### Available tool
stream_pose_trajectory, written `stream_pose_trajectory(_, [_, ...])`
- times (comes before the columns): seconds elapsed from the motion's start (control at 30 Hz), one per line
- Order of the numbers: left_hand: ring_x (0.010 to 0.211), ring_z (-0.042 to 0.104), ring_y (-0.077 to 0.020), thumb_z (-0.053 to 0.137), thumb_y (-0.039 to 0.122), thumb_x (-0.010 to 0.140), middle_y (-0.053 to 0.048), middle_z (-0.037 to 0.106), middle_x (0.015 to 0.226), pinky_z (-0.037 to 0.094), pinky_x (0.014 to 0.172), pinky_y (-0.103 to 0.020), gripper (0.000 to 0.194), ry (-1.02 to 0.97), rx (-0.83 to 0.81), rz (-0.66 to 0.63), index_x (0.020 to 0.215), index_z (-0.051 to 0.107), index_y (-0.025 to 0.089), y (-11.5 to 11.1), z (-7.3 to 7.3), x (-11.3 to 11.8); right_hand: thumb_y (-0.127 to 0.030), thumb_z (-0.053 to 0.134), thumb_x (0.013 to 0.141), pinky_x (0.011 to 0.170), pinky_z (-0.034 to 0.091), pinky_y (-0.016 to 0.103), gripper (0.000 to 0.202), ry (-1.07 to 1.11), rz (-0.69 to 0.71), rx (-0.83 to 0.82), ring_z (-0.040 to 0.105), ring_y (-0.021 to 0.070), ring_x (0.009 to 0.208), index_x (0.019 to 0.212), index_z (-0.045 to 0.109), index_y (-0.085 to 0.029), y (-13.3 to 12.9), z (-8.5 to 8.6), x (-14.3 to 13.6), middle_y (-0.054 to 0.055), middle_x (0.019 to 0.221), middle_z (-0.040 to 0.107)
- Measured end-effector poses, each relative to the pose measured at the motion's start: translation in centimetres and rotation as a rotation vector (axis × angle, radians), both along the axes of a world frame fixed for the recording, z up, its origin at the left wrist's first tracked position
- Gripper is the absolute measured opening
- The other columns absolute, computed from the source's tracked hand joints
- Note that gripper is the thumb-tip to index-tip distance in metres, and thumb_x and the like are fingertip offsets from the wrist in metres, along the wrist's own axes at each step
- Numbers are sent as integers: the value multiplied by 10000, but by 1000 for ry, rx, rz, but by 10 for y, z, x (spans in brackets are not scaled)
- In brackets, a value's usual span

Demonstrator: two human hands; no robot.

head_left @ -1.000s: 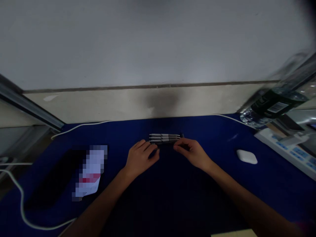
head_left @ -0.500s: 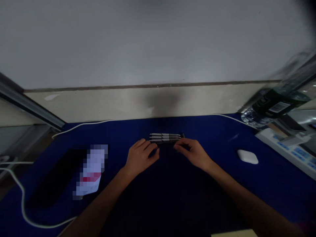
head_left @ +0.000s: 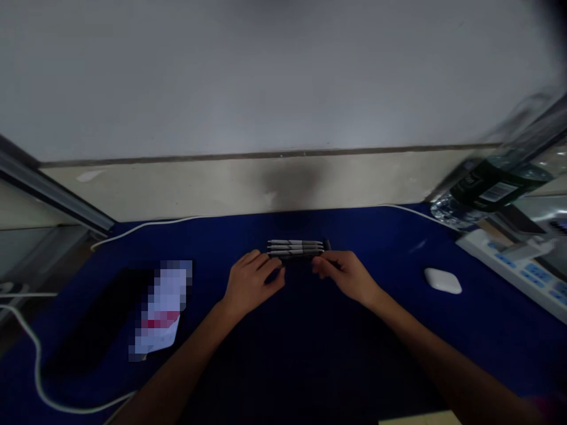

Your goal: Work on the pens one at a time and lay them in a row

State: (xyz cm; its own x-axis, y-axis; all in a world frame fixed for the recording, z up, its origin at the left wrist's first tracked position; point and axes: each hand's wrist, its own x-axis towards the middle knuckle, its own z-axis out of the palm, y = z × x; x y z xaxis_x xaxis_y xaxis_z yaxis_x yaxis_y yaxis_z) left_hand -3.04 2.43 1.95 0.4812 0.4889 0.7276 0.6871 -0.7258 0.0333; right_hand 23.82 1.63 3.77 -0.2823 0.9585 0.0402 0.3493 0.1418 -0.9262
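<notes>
Several white-and-grey pens (head_left: 295,245) lie side by side, lengthwise across the blue tabletop (head_left: 372,236). My left hand (head_left: 253,280) is at their left end, fingertips by the nearest pen and thumb held apart from the fingers. By the right end of the row is my right hand (head_left: 345,274), thumb and fingers drawn together. Whatever may be between those fingertips is hidden. A small dark object (head_left: 326,244) is just beyond the right-hand pen tips; I cannot tell what it is.
To the left lies a phone (head_left: 163,307) with a lit, blurred-out screen. A white cable (head_left: 38,354) curls along the left side. On the right are a white earbud case (head_left: 443,281), a power strip (head_left: 509,268) and a plastic bottle (head_left: 491,183). A wall (head_left: 212,186) stands behind.
My right hand's fingers have curled in slightly, and a bit more of the dark object shows. The left hand and the pens stay nearly the same; the view has shifted slightly.
</notes>
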Motion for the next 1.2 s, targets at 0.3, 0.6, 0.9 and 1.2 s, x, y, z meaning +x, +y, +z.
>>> stream_pose_trajectory(0.3, [623, 599, -152, 643, 212, 1065, 10, 716, 718, 537, 651, -302, 193, -6, -25, -8, 913, 762, 199, -1, 0, 2, -512, 692, 1044, 711, 539, 350, 351, 3, 4, 54, 708, 226, 770, 836, 802, -252, -1, 4, -2, 42, 832, 790])
stream_pose_trajectory(0.6, [623, 606, -145, 645, 216, 1060, 13, 719, 708, 551, 667, -295, 200, -1, -41, -1, 908, 774, 203, 0, -1, 1, -572, 615, 1081, 621, 490, 357, 489, -43, 9, -18, 635, 201, 618, 761, 781, -243, -1, 5, 2, 29, 653, 717])
stream_pose_trajectory(0.9, [622, 613, -154, 646, 199, 1058, 10, 711, 705, 536, 666, -298, 198, -17, -38, 15, 893, 756, 200, 0, -2, 3, -508, 688, 1045, 720, 546, 367, 329, 4, -8, 2, 719, 233, 763, 869, 797, -253, -1, 2, -1, 39, 816, 787])
stream_pose_trajectory(1.2, [614, 594, -149, 642, 221, 1067, 16, 703, 686, 518, 657, -295, 208, -8, -81, 28, 904, 771, 210, 0, -3, 0, -488, 765, 1003, 808, 570, 380, 225, 42, -32, 26, 759, 259, 888, 959, 814, -273, 0, -2, -1, 45, 960, 830])
